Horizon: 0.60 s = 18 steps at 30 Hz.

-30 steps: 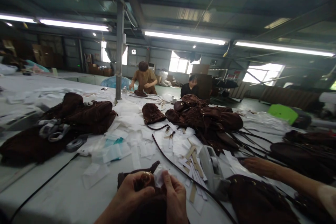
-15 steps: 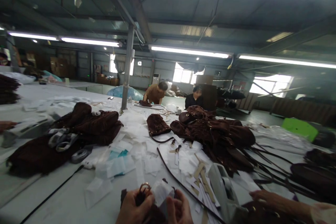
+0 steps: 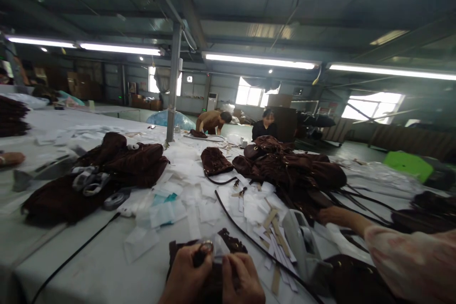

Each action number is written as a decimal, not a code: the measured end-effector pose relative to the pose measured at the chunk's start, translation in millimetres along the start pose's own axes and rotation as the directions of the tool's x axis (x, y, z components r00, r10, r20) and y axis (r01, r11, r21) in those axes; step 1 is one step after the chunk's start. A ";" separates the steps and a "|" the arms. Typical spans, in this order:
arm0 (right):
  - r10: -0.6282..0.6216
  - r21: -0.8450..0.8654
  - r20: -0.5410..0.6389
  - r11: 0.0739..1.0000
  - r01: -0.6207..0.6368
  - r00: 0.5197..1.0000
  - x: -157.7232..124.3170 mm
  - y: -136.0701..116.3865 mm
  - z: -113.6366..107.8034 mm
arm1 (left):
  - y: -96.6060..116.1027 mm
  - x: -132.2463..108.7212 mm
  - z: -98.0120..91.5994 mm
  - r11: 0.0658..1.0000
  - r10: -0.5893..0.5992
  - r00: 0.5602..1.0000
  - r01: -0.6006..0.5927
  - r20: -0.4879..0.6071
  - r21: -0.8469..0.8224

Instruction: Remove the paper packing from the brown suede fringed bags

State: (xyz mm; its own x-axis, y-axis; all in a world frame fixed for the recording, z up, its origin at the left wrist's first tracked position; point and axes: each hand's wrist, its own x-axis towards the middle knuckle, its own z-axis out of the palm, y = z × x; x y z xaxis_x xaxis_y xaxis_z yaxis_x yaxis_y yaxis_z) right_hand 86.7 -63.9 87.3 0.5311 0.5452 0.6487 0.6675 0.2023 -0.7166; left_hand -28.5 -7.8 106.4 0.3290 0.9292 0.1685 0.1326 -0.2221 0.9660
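At the near edge of the table a dark brown bag (image 3: 232,242) lies under my two hands. My left hand (image 3: 188,270) is closed round a gold-coloured metal ring (image 3: 206,246) and the brown strap piece at it. With fingers pinched together, my right hand (image 3: 240,275) holds a piece of thin white wrapping (image 3: 221,246) right beside the ring. Much of the bag is hidden behind my hands. Just to the right, a long dark strap (image 3: 249,251) runs past over white and tan strips (image 3: 278,247).
Brown bags (image 3: 295,166) are heaped ahead on the right, more bags (image 3: 117,166) on the left. A grey tape dispenser (image 3: 302,242) stands at right, near a co-worker's hand (image 3: 338,217). White sheets (image 3: 167,211) litter the table; a black cord (image 3: 78,251) crosses the left.
The view has tilted down slightly. My hands have come closer together, and more of the bag shows. At right, the co-worker's arm has reached farther forward to the bag heap.
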 end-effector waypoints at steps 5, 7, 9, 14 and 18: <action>0.504 0.186 0.381 0.779 -0.599 0.775 2.6 -12.5 -17.0 | 15.4 0.8 -9.2 0.962 -0.162 0.986 0.164 0.028 -0.217; 0.657 0.219 0.604 0.408 -0.886 0.451 2.3 -11.7 -18.2 | 18.9 1.7 -12.2 0.933 -0.207 0.975 0.222 0.081 -0.285; 0.612 0.221 0.768 0.029 -0.975 0.192 3.0 -11.5 -15.0 | 19.6 2.3 -13.3 0.911 -0.220 0.967 0.250 0.124 -0.328; 0.570 0.444 0.771 -0.160 -0.882 0.285 9.5 -12.9 0.0 | 17.9 2.7 -14.5 0.928 -0.174 0.955 0.240 0.239 -0.285; 0.680 0.599 0.588 -0.002 -0.801 0.437 17.6 -5.6 3.9 | 18.0 1.6 -18.4 0.960 -0.037 0.947 0.122 0.318 -0.251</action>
State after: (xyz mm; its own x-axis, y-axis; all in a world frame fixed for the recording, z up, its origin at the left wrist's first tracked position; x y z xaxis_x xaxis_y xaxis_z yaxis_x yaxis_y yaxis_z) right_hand 90.3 -52.3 101.6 0.3794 0.8546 -0.3545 -0.7394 0.0497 -0.6714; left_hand -42.8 -4.8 127.7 0.6040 0.7946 0.0617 -0.0675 -0.0262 0.9974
